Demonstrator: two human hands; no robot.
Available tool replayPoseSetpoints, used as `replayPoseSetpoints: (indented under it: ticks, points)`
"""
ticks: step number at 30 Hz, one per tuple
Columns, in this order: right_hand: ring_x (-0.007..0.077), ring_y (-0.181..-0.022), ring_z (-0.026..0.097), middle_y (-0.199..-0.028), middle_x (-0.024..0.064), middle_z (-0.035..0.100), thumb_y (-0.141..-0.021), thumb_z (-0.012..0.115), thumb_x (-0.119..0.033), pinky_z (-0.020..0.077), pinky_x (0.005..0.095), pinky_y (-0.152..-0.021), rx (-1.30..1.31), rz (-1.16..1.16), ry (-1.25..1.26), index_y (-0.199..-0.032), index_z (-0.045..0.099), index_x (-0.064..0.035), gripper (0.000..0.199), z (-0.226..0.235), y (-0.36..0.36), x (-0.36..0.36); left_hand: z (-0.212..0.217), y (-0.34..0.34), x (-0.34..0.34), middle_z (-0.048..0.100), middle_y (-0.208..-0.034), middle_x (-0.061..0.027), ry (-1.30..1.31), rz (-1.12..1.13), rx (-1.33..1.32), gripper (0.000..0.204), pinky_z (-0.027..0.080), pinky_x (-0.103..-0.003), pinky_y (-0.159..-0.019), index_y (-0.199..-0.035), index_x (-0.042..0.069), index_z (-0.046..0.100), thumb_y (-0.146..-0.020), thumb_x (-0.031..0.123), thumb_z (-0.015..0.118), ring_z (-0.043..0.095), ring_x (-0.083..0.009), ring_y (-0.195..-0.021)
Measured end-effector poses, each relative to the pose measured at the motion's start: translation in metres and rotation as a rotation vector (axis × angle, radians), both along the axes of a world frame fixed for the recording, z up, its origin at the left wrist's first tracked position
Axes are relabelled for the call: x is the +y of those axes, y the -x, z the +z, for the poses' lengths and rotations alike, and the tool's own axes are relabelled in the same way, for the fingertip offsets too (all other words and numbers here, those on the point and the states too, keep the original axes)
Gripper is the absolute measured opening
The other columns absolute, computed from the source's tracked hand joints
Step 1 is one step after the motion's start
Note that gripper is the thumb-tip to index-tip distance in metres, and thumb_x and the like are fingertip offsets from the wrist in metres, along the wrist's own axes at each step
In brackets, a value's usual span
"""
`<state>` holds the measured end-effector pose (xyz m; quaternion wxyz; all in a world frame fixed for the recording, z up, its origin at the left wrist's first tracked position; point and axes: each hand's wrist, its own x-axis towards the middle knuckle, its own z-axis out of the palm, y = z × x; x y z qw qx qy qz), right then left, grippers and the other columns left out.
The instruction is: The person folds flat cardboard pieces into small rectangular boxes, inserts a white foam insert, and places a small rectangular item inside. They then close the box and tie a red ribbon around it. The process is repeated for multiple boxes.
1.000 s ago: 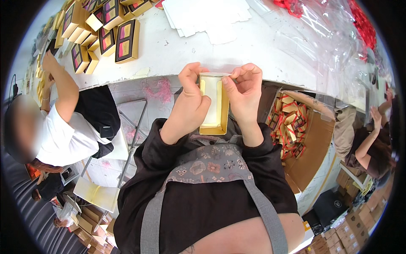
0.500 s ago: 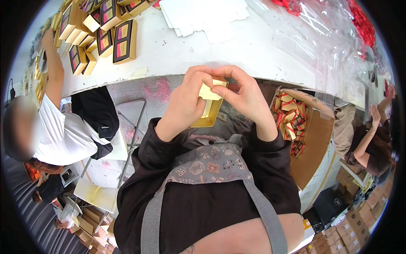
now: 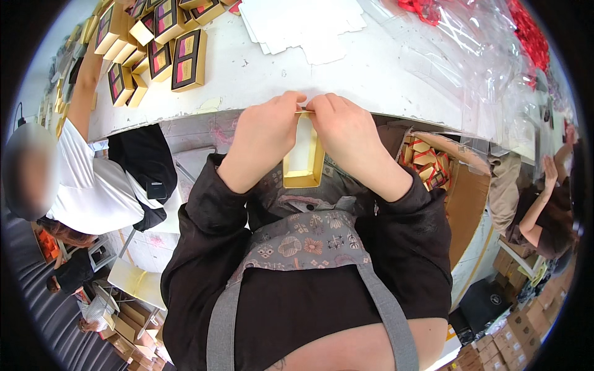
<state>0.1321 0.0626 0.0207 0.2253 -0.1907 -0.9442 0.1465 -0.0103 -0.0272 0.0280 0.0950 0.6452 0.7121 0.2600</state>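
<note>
Now the gold box tray [image 3: 302,157] stood lengthwise again, vs. tilted 0.5 s ago. Left hand [image 3: 263,139] & right hand [image 3: 352,139] both pinched its far rim, so folding looked nearly done.

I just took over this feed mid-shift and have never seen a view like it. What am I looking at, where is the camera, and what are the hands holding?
There is no machine here: a person works with bare hands, and the single picture comes from a wide fisheye camera on their head, looking down, so straight edges bend. The left hand and right hand together hold a shallow gold box tray with a white inside, the fingers pinching its far end. Beyond is a white table with finished gold boxes at far left, flat white card blanks and clear plastic wrap. A co-worker in a white shirt leans in at the left. An open carton of small packets sits lower right.
</note>
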Motion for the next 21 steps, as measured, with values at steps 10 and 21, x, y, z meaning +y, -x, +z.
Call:
replayPoseSetpoints:
  ticks: [10, 21]
  points:
    - [0.0239, -0.070, 0.062, -0.075, 0.0096, 0.057, -0.072, 0.060, -0.012, 0.0511, 0.0342, -0.057, 0.027, 0.077, -0.058, -0.085, 0.055, -0.0020, 0.018, 0.028, 0.006, 0.000, 0.023, 0.008, 0.005, 0.058, -0.075, -0.0124, 0.052, -0.163, 0.219, 0.011, 0.050, -0.038, -0.060, -0.086, 0.005, 0.056, -0.076, 0.005, 0.054, 0.061, -0.0312, -0.065]
    - [0.0356, -0.077, 0.062, -0.081, 0.0217, 0.064, -0.075, 0.062, -0.012, 0.0548, 0.0357, -0.070, 0.009, -0.178, -0.342, -0.089, 0.061, 0.0093, 0.025, -0.026, 0.056, 0.087, 0.107, 0.181, -0.004, 0.043, -0.132, -0.0236, -0.902, 0.361, -1.068, 0.050, 0.044, -0.045, -0.100, -0.136, -0.010, 0.021, -0.098, 0.022, 0.031, 0.044, -0.0384, -0.125]
